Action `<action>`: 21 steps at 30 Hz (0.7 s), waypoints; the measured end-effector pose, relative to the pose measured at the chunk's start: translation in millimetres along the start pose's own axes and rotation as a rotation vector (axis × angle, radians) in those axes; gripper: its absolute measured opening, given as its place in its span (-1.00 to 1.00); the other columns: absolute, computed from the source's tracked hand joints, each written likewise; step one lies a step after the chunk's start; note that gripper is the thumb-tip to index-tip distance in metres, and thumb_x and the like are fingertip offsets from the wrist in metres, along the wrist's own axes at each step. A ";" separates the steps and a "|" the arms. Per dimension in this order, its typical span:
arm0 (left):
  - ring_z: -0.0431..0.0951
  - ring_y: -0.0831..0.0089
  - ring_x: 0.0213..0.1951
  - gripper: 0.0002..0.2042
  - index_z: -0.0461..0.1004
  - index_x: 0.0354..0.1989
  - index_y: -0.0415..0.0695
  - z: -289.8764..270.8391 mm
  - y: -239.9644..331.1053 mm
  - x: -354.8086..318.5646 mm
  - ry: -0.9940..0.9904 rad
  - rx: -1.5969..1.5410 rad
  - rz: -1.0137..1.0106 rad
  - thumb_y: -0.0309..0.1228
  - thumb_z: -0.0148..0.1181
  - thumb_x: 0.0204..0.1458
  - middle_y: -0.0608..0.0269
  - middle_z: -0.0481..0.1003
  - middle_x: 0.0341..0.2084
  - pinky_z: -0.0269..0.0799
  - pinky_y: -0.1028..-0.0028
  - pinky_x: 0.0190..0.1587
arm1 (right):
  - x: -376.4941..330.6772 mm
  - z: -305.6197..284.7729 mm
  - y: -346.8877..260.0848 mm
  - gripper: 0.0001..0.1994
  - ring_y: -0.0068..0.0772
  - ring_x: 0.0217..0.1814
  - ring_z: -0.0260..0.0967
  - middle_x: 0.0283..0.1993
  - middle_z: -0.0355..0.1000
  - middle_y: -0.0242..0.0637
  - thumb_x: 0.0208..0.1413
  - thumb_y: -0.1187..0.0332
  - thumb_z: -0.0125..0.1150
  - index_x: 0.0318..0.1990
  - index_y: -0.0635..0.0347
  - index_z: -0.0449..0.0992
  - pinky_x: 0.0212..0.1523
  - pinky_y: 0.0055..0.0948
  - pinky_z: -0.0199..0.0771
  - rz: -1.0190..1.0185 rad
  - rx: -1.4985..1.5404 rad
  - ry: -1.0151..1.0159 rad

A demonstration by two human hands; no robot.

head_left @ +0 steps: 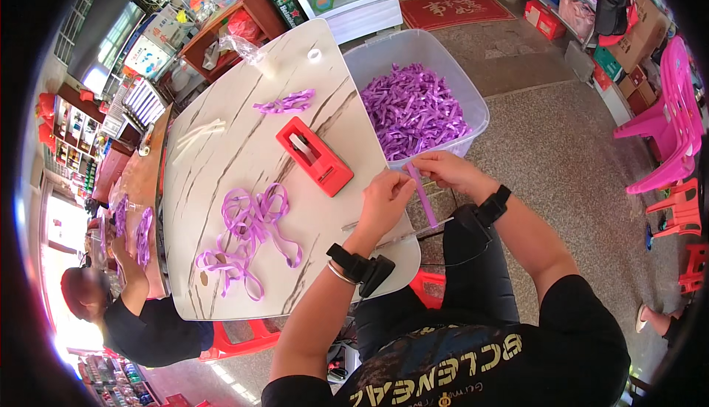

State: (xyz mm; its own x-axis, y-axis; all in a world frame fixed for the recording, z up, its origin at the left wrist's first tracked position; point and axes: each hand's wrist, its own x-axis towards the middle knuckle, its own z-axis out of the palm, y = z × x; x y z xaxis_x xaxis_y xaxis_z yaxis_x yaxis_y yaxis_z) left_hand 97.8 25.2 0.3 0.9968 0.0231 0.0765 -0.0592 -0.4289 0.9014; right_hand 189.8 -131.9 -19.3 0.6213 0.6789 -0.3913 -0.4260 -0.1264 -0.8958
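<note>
My left hand (384,202) and my right hand (443,170) both pinch a short purple ribbon strip (422,196) that hangs down between them at the table's near right edge. Each wrist wears a black strapped device. A red tape dispenser (314,156) lies on the white marbled table (221,163) just left of my left hand. A tangle of long purple ribbon (247,233) is spread on the table nearer my left side. A clear plastic bin (450,67) full of cut purple ribbon pieces (412,108) stands beyond my right hand.
A small bunch of purple ribbon (286,102) and pale strips (196,135) lie farther on the table. Another person in black (144,318) works at a table on the left. Pink and red plastic chairs (668,126) stand at right, shop shelves around.
</note>
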 end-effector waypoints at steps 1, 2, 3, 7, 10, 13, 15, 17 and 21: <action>0.29 0.62 -0.53 -0.88 0.45 -0.47 -0.18 0.3 0.8 0.0 0.004 0.023 0.060 -0.39 0.09 -0.05 0.37 0.32 -0.57 0.19 0.61 -0.49 | -0.4 -0.9 6.2 -0.78 -0.82 -0.67 -0.06 -0.64 0.10 -0.64 0.06 0.22 -0.02 -0.22 0.05 0.49 -0.73 -0.75 -0.17 0.002 0.002 0.001; 0.29 0.62 -0.53 -0.88 0.45 -0.47 -0.18 -0.1 2.2 0.1 0.001 0.022 0.059 -0.39 0.09 -0.05 0.37 0.32 -0.57 0.19 0.61 -0.49 | -2.0 -1.3 13.5 -0.78 -0.81 -0.67 -0.04 -0.64 0.11 -0.64 0.06 0.22 -0.02 -0.21 0.05 0.48 -0.73 -0.75 -0.17 0.034 -0.005 0.028; 0.31 0.56 -0.51 -0.88 0.49 -0.47 -0.12 -0.9 4.1 0.3 -0.031 0.118 0.081 -0.35 0.12 -0.09 0.34 0.33 -0.56 0.19 0.55 -0.47 | -4.9 -1.7 21.6 -0.77 -0.80 -0.67 -0.03 -0.63 0.12 -0.63 0.06 0.21 -0.02 -0.21 0.06 0.48 -0.73 -0.75 -0.16 0.067 -0.011 0.057; 0.34 0.38 -0.44 -0.85 0.57 -0.50 0.04 1.7 3.8 -2.1 -0.013 0.458 0.214 -0.20 0.19 -0.19 0.31 0.32 -0.56 0.15 0.37 -0.41 | -31.8 6.5 62.0 -0.81 -0.82 -0.72 -0.07 -0.58 0.17 -0.61 0.07 0.24 -0.02 -0.27 0.12 0.43 -0.76 -0.77 -0.19 0.101 0.104 0.078; 0.34 0.33 -0.38 -0.80 0.56 -0.52 0.04 2.4 4.7 -0.3 -0.063 0.480 0.163 -0.13 0.20 -0.22 0.32 0.31 -0.57 0.10 0.33 -0.38 | -62.7 22.0 80.9 -0.78 -0.78 -0.65 0.01 -0.56 0.21 -0.57 0.07 0.21 -0.02 -0.24 0.10 0.43 -0.70 -0.73 -0.09 0.188 0.220 0.096; 0.35 0.33 -0.35 -0.80 0.56 -0.54 0.02 0.3 5.8 1.2 -0.101 0.487 0.107 -0.14 0.19 -0.22 0.31 0.34 -0.55 0.10 0.33 -0.35 | -86.7 43.2 81.3 -0.81 -0.78 -0.61 0.04 -0.52 0.28 -0.53 0.06 0.25 0.04 -0.31 0.17 0.42 -0.63 -0.73 0.00 0.008 0.219 0.174; 0.35 0.32 -0.34 -0.80 0.56 -0.55 0.02 -0.8 8.6 2.1 -0.121 0.497 0.083 -0.14 0.19 -0.22 0.30 0.35 -0.54 0.09 0.32 -0.34 | -94.5 56.2 79.8 -0.84 -0.80 -0.61 0.04 -0.54 0.27 -0.54 0.05 0.28 0.06 -0.35 0.17 0.42 -0.62 -0.75 0.01 -0.103 0.192 0.214; 0.35 0.31 -0.33 -0.79 0.56 -0.55 0.01 0.0 10.7 1.9 -0.138 0.509 0.063 -0.14 0.18 -0.22 0.29 0.36 -0.53 0.09 0.30 -0.33 | -97.1 62.5 79.5 -0.86 -0.81 -0.61 0.05 -0.55 0.26 -0.55 0.04 0.30 0.08 -0.38 0.16 0.42 -0.61 -0.77 0.02 -0.219 0.163 0.253; 0.35 0.29 -0.32 -0.77 0.56 -0.55 0.00 0.6 8.7 0.8 -0.114 0.534 0.076 -0.12 0.16 -0.21 0.28 0.37 -0.52 0.09 0.27 -0.34 | -98.4 67.9 79.5 -0.88 -0.81 -0.59 0.11 -0.55 0.31 -0.53 0.01 0.34 0.12 -0.45 0.17 0.40 -0.59 -0.77 0.07 -0.264 0.168 0.324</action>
State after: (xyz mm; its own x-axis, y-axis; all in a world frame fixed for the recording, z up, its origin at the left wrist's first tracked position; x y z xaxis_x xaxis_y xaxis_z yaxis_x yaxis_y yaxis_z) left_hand 98.1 20.9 8.0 0.9920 -0.1110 0.0599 -0.1255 -0.8249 0.5512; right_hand 50.1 -159.7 -37.7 0.8857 0.4071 -0.2233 -0.3093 0.1585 -0.9377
